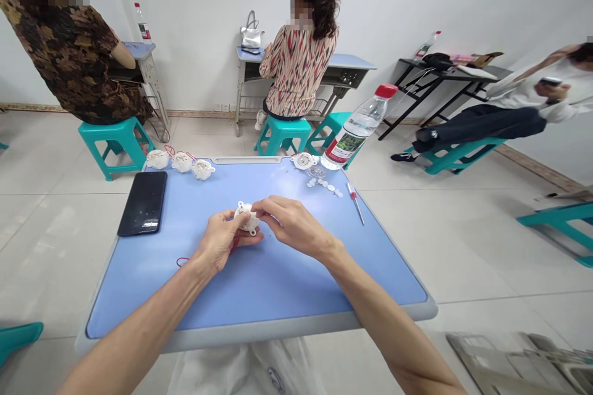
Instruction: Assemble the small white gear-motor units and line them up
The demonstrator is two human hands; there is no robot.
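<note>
My left hand point(221, 237) is closed around a small white round plastic housing point(246, 217) with two eyelet tabs, held above the blue desktop. A red wire point(184, 262) hangs from beneath it and loops out to the left of my wrist. At the housing's upper right edge, the thumb and fingers of my right hand point(287, 222) are pinched together. Whatever sits between those fingertips is too small or hidden to name. Similar white housings point(182, 162) with red wires stand in a row at the far left of the desk. Another white housing point(304, 161) lies at the far right.
A black phone point(142, 203) lies on the left of the desk point(278, 296). A water bottle point(356, 129), several small white discs point(330, 187) and a screwdriver point(356, 202) are at the right. Other people sit on green stools point(283, 129) beyond.
</note>
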